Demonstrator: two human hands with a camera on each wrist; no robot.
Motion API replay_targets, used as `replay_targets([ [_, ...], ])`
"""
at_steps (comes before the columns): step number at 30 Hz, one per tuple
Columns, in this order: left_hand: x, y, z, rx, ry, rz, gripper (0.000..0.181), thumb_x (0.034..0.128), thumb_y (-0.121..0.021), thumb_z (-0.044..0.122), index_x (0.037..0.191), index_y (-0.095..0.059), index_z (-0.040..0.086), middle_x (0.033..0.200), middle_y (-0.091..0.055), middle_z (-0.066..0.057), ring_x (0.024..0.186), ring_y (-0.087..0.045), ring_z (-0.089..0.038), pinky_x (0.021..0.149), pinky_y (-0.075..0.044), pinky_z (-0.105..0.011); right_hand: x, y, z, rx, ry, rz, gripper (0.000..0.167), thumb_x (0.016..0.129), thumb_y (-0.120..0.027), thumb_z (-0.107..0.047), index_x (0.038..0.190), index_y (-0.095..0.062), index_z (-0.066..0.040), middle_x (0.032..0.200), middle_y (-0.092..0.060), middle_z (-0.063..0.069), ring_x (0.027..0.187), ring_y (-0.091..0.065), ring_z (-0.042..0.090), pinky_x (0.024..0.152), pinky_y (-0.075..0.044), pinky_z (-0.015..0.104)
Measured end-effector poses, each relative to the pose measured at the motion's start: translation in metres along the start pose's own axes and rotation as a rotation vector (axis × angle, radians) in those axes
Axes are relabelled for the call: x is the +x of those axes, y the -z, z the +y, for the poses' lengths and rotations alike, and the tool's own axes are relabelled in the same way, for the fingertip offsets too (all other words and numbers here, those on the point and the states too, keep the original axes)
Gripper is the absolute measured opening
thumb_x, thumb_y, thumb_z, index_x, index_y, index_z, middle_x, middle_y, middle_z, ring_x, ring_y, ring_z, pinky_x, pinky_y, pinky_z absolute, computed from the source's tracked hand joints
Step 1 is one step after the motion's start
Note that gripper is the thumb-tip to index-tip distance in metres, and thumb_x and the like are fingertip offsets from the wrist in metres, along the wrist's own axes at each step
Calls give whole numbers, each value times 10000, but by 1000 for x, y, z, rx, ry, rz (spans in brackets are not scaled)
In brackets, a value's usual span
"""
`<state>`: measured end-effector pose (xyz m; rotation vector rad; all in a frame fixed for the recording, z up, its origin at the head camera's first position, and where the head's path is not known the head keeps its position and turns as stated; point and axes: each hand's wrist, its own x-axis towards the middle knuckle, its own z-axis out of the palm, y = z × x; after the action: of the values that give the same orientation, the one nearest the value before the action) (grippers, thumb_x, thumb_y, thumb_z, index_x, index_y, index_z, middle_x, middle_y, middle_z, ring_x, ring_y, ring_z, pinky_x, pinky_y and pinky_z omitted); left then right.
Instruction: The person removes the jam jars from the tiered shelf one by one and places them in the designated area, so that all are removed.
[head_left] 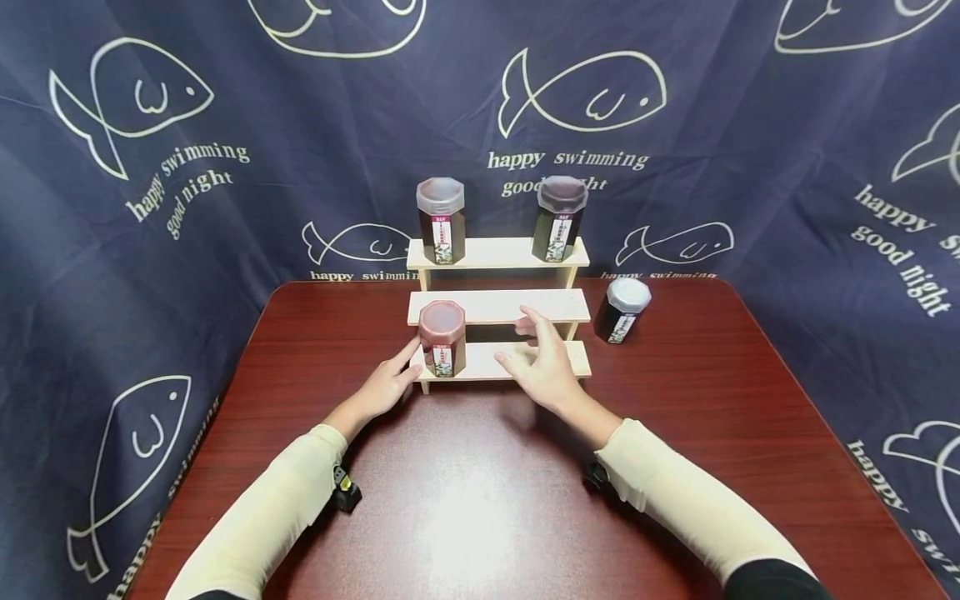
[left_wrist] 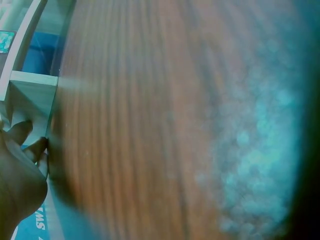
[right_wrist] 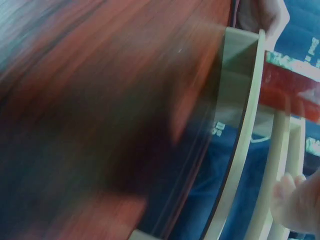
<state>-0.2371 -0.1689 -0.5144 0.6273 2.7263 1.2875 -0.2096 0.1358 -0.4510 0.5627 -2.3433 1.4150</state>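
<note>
Left hand, fingers extended, at left end of three-step wooden stand, perhaps steadying it, contact unclear; right hand spread, grasping nothing; pink-lidded octagonal jar upright between hands, lowest step bearing it

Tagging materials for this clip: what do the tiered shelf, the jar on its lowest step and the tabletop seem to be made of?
Tiered shelf: probably bare wood, from its pale, matte boards.
Jar: plastic or glass, I can't tell which; smooth, with a translucent-looking reddish side.
Tabletop: wood or wood-look laminate, from its dark grain streaks; glossy, given the bright glare.
</note>
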Motion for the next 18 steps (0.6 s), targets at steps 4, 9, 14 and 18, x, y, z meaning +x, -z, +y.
replay_targets([
  [4, -1, 1, 1, -9, 2, 2, 614, 1041, -503, 215, 1588, -285, 43, 1531, -424, -199, 1341, -464, -360, 1147, -292, -530, 2, -15, -11, -52, -12, -132, 924, 758, -885, -242, 1499, -387, -4, 1311, -554, 211, 1209, -551, 348, 1006, -449, 531],
  [9, -1, 1, 3, -17, 11, 0, 612, 1042, -502, 210, 1590, -283, 45, 1460, -504, -223, 1309, -485, -349, 1144, -297, -531, 4, -41, -21, -55, -104, -173, 1035, 734, -914, -282, 1539, -308, -44, 1330, -522, 212, 1207, -564, 370, 1041, -439, 472],
  [14, -1, 1, 4, -8, 26, -20, 619, 1048, -500, 225, 1601, -267, 73, 709, -565, -85, 1020, -577, -324, 1083, -361, -518, 5, -63, -25, -82, -159, -124, 1071, 723, -911, -327, 1543, -283, -43, 1329, -501, 233, 1217, -528, 345, 1022, -445, 474],
  [18, -2, 1, 5, -5, 26, -17, 623, 1043, -503, 219, 1602, -268, 78, 652, -491, -24, 989, -572, -319, 1072, -368, -518, 9, -76, -27, -110, -184, -87, 1057, 722, -912, -365, 1529, -314, -35, 1313, -494, 226, 1191, -530, 331, 994, -455, 474],
])
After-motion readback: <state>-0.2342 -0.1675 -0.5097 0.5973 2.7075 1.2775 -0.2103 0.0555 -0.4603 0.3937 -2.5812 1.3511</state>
